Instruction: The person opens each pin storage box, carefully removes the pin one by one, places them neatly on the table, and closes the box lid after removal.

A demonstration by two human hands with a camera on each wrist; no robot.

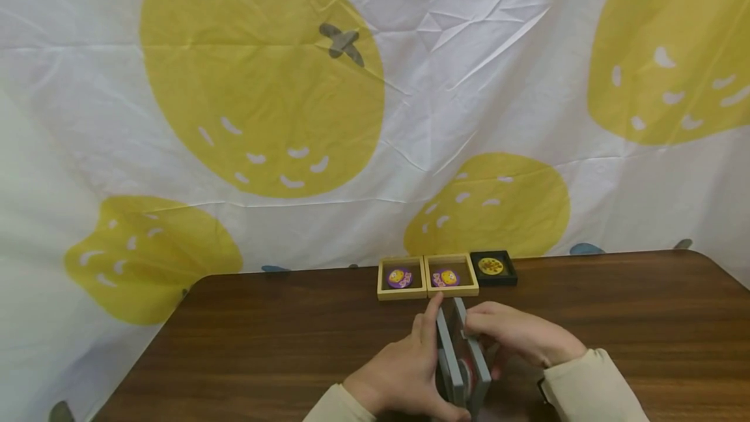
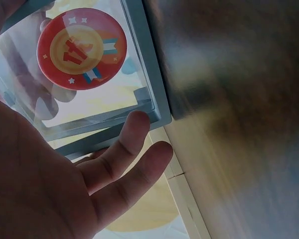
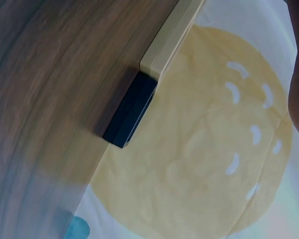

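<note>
Both hands hold a grey display frame [image 1: 450, 350] upright on edge over the near part of the table. Its two halves stand slightly apart, with clear film inside each. Between them sits a round red badge [image 2: 81, 49] with a gold centre and ribbon pattern. My left hand [image 1: 404, 363] grips the left half, thumb low at the near end; two of its fingers [image 2: 157, 159] extend past the frame's edge in the left wrist view. On the other side, my right hand [image 1: 521, 331] pinches the right half, its fingertips partly hidden behind it.
Two pale wooden frames [image 1: 402, 295] with purple and yellow badges stand at the table's back edge. Beside them is a black frame [image 1: 512, 275] with a yellow disc. A white cloth with yellow fruit shapes [image 1: 263, 83] hangs behind the brown wooden table [image 1: 281, 337].
</note>
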